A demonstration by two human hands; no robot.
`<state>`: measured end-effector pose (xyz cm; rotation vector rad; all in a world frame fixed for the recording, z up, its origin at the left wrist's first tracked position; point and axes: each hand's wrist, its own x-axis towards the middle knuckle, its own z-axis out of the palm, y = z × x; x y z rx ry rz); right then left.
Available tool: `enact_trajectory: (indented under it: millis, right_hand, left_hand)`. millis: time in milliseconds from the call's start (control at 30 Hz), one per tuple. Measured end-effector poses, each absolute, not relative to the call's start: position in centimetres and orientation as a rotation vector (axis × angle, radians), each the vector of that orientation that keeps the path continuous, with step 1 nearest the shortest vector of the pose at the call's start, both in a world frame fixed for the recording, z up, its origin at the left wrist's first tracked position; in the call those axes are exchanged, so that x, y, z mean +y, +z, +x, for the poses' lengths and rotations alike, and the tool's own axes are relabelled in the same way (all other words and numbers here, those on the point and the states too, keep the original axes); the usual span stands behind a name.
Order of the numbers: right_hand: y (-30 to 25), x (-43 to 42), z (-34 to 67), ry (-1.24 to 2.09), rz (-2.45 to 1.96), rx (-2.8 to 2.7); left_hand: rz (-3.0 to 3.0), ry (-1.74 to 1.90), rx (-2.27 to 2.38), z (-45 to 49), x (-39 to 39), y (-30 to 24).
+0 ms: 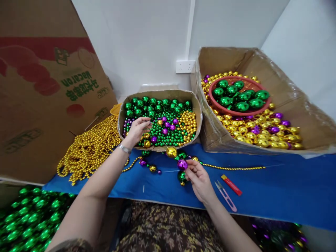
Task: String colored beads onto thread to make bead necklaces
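Observation:
My left hand hovers over a low cardboard box of beads, fingers stretched out and nothing visible in them. Inside are large green balls, small green beads, gold beads and several purple balls. My right hand pinches a purple ball in front of the box. Against it sit a large gold ball, with a thin needle-like tip at its upper left, and a green ball. A strand of mixed beads lies behind on the blue cloth.
Gold bead strings are heaped at left beside a big carton. Pink thread snips and a red-and-yellow utility knife lie at right. A larger box holds gold beads and a red bowl of green balls.

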<state>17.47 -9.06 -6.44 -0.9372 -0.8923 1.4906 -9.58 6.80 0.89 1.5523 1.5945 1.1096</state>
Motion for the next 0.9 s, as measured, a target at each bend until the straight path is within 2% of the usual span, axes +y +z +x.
enact_trajectory:
  millis: [100,200,567,900]
  right_hand:
    - [-6.6,-9.2,17.2,1.435,-0.964,-0.889]
    - [-6.6,-9.4,17.1,1.385,-0.999,-0.902]
    - [-6.2,-9.9,17.8,1.303,-1.087,-0.996]
    - [-6.3,-9.6,18.9,1.14,-1.114,-1.134]
  left_hand:
    - [1.043,1.221,1.04,-7.3,2.6,0.8]
    - [0.834,1.18,0.885,-5.5,-0.4,0.5]
    - [0.736,1.192,0.859,-3.4,-2.5,-0.2]
    - [1.105,1.298,0.931,-1.6,-3.4,1.3]
